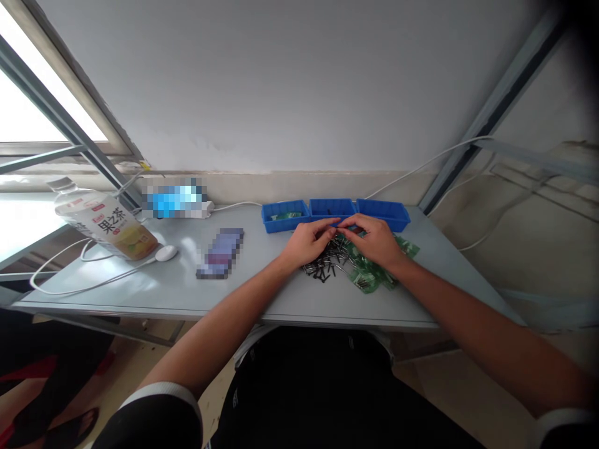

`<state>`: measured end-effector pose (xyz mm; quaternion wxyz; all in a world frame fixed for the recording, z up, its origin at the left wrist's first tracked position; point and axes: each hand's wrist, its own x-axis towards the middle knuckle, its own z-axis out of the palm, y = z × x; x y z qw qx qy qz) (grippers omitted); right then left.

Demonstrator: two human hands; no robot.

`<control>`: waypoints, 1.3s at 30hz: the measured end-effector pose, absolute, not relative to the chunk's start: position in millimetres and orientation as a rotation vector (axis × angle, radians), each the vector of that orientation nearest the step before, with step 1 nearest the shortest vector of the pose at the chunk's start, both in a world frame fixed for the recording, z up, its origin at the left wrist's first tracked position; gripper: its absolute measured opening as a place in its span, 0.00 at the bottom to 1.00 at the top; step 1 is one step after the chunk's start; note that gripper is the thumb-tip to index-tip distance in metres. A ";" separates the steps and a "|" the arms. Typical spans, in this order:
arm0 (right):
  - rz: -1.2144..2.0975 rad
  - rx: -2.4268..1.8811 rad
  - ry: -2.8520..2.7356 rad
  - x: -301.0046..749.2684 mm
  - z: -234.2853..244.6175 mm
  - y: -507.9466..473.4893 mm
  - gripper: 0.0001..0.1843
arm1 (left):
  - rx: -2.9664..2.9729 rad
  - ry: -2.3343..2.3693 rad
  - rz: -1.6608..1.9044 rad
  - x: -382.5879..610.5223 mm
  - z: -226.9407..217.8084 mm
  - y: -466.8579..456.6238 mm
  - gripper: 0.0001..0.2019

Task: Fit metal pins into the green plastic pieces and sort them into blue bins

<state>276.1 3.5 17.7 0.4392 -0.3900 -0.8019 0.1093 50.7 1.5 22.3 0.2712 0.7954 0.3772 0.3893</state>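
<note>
My left hand and my right hand meet fingertip to fingertip above a heap of small dark metal pins and a pile of small green plastic bags on the grey table. Both hands have their fingers pinched together around something small between them that I cannot make out. Just behind the hands stands a row of three blue plastic trays; the left tray holds some green pieces.
A tilted drink bottle lies at the table's left, with a white mouse-like object and white cables beside it. A blurred flat object lies left of centre. A power strip sits by the wall.
</note>
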 end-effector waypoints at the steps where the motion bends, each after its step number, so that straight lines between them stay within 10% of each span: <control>1: 0.258 -0.947 -1.991 276.3 17.9 4.0 0.08 | 2.148 1.019 1.037 50.7 22.3 1.6 0.20; 39: 0.492 -1.018 -1.962 273.9 18.2 -0.4 0.13 | 1.962 0.982 1.152 51.9 16.2 7.7 0.11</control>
